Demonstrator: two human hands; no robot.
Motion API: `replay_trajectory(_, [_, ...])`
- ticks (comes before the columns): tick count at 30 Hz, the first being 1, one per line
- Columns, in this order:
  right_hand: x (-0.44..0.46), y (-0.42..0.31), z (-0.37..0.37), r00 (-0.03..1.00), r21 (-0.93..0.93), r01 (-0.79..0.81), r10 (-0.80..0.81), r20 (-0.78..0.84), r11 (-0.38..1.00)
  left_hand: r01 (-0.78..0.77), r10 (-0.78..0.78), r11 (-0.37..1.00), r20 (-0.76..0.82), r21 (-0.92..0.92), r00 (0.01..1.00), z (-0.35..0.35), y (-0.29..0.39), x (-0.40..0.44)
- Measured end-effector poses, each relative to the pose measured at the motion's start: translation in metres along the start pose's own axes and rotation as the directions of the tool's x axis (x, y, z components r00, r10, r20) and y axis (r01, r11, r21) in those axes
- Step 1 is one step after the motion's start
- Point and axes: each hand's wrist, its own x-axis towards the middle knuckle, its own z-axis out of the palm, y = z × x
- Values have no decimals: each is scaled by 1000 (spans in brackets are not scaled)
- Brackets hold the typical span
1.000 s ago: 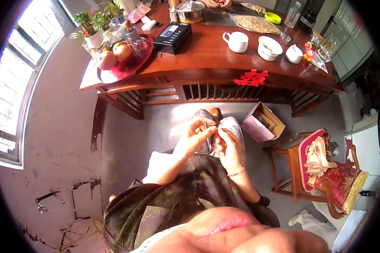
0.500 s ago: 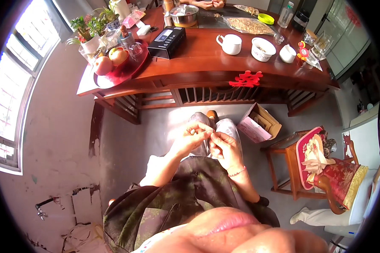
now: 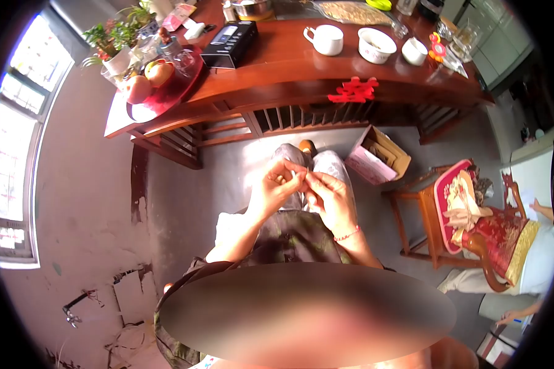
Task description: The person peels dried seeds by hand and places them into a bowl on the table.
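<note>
Above the lap, my left hand (image 3: 282,187) and my right hand (image 3: 331,195) meet fingertip to fingertip. Both are closed in a pinch, thumbs against the forefingers. A small pale sliver seems to show where the fingertips come together, too tiny to name. A red beaded bracelet (image 3: 347,234) circles my right wrist. Under the hands are my legs in pale patterned trousers (image 3: 285,154) and a dark camouflage-patterned garment (image 3: 289,237).
Ahead stands a red-brown wooden table (image 3: 271,64) bearing a white mug (image 3: 326,40), white bowl (image 3: 376,46), black box (image 3: 230,44) and fruit tray (image 3: 191,83). An open carton (image 3: 377,157) sits on the floor. At right are a wooden chair (image 3: 420,212) and another person's sleeve (image 3: 541,261).
The view has tilted down a little, so the table sits higher in the frame. My hands stay together in the same pinch. At right, the other person's hands have come into view.
</note>
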Motion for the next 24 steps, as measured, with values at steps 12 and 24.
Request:
replay_trajectory(12, [28, 21, -21, 996, 482, -54, 81, -36, 874, -41, 40, 990, 11, 135, 999, 18, 4, -4])
replay_trajectory(24, [27, 10, -15, 999, 495, 17, 10, -52, 869, -11, 14, 998, -52, 57, 999, 16, -8, 4])
